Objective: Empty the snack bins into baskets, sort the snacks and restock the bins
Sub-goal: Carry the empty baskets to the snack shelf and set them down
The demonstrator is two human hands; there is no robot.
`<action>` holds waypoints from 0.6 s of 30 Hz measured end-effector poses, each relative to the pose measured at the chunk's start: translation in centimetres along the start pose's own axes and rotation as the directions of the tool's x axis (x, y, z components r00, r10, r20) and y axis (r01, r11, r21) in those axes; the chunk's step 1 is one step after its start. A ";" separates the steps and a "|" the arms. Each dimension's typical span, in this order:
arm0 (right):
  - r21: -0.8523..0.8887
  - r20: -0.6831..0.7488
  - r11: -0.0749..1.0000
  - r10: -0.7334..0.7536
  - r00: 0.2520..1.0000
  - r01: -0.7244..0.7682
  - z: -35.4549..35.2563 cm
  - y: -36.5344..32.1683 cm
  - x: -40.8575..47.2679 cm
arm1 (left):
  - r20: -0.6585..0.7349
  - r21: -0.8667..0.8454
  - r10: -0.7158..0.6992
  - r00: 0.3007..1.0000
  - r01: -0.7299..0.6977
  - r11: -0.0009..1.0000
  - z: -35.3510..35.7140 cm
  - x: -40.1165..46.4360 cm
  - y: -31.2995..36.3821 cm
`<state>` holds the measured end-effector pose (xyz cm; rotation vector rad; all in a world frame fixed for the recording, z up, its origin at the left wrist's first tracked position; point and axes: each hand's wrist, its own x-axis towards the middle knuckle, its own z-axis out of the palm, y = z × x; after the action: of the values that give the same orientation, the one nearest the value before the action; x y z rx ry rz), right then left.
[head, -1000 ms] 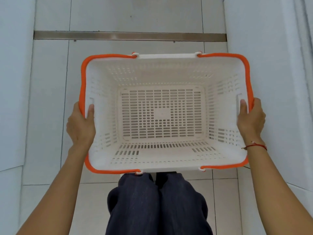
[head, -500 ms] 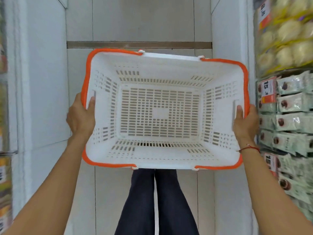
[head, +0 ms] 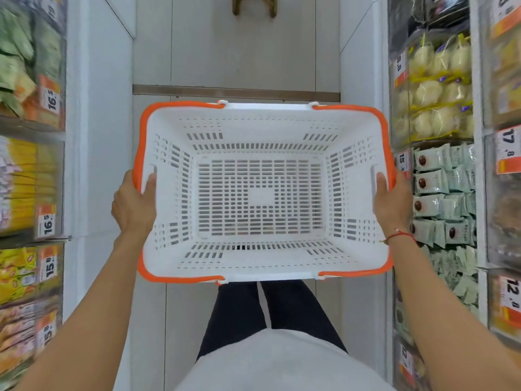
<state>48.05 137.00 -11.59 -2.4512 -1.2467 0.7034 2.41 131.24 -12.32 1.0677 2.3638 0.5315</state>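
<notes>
**Visitor:** What is the person holding, and how?

**Onlooker:** A white plastic basket (head: 259, 193) with an orange rim, carried level at about waist height in a narrow aisle, above the pale tiled floor (head: 236, 52). The left hand (head: 132, 207) grips the left side wall, thumb hooked over the rim inside, fingers curled underneath and outside. The right hand (head: 392, 204) mirrors it on the right wall. A thin red string bracelet (head: 399, 236) sits on the right wrist.

**Visitor:** What does the basket look like inside?

**Onlooker:** Nothing is in it. Its floor and walls are pierced with rows of slots, with a small solid patch at the centre of the base. Through the slots you glimpse the person's dark trousers (head: 267, 311).

**Visitor:** And around them?

**Onlooker:** Clear snack bins on both sides, each with orange price tags. On the right, pale green packets (head: 445, 193) with a brown dot, and above them yellow-wrapped round snacks (head: 439, 88). On the left, yellow packets (head: 25, 182), blurred.

**Visitor:** How should this step go?

**Onlooker:** I'd judge the emptying hasn't begun. The basket wants to be set down, or held close under a bin's lip, so a hand is free to scoop. Keeping it level matters, and small packets could snag in the slots.
</notes>
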 end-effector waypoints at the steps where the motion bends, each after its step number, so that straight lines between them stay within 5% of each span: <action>1: -0.008 0.005 1.000 -0.004 1.000 0.004 0.0 -0.6 0.0 | 0.005 -0.002 -0.005 1.000 0.005 1.000 -0.2 0.3 0.1; 18: 0.080 -0.022 0.997 -0.012 1.000 0.014 1.0 -10.1 10.2 | 0.034 -0.047 0.003 0.999 -0.001 0.999 -0.4 13.4 9.1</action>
<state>45.87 151.20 -10.65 -2.3778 -1.2022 0.7073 -0.24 147.11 -10.85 1.0503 2.3101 0.5620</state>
